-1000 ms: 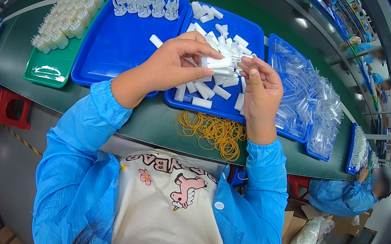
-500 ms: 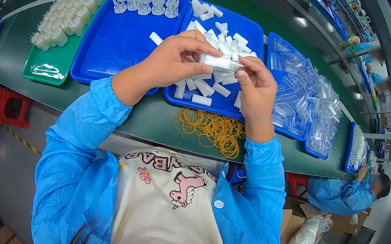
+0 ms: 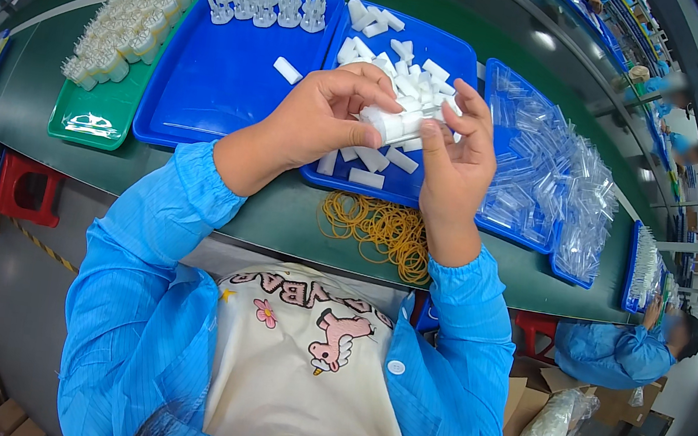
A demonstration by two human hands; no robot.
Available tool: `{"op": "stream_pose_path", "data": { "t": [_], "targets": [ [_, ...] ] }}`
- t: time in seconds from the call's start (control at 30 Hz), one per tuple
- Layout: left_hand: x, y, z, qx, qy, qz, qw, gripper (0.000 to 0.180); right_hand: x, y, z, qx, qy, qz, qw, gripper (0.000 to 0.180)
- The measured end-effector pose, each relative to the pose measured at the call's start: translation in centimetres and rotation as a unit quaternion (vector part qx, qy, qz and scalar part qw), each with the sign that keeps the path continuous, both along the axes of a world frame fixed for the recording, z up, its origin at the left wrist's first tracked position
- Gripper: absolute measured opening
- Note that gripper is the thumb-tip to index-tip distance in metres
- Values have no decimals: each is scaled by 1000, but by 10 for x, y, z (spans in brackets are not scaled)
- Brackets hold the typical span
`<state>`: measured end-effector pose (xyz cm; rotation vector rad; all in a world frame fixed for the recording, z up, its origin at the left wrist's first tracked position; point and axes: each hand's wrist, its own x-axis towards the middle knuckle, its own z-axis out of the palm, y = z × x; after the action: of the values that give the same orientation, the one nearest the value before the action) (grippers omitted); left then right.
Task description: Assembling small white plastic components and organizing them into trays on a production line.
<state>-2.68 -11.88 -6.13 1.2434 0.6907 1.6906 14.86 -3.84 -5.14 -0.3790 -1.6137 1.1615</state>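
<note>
Above the blue tray (image 3: pixel 353 185) of white blocks, I hold a clear plastic tube (image 3: pixel 395 125) with a white piece inside it. My left hand (image 3: pixel 324 116) pinches its left end between thumb and fingers. At the right end, the thumb and fingers of my right hand (image 3: pixel 460 158) close around the tube, with the other fingertips raised. Short white blocks (image 3: pixel 369 160) lie loose beneath my hands. One more white block (image 3: pixel 287 70) rests by itself in the left blue tray (image 3: pixel 197 97), near my left wrist.
White spiked parts (image 3: pixel 266 9) stand at that tray's back. A green tray (image 3: pixel 89 118) holds yellowish-white parts (image 3: pixel 127 30). Clear tubes (image 3: pixel 532 167) fill trays on the right. Yellow rubber bands (image 3: pixel 378 232) lie at the front edge. A co-worker (image 3: pixel 618 350) sits far right.
The tube has tilted, its right end now higher. My right hand's fingers have lifted and spread somewhat, while my left hand keeps its pinch.
</note>
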Motion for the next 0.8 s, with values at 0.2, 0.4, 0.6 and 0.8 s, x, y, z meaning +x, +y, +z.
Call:
{"op": "stream_pose_path", "data": {
  "t": [0.2,0.4,0.6,0.8],
  "targets": [
    [1,2,-3,-1,6,0,1000,35,-3,-10,-5,-46,26,69,996,20],
    [-2,1,-1,-51,-6,31,998,37,4,15,1,-2,-65,75,995,19],
    [-6,1,14,-120,-5,126,985,42,69,94,25,185,-381,-209,881,24],
    [-5,-4,21,-176,-33,115,977,45,83,107,4,185,-601,-187,755,27]
  ]
}}
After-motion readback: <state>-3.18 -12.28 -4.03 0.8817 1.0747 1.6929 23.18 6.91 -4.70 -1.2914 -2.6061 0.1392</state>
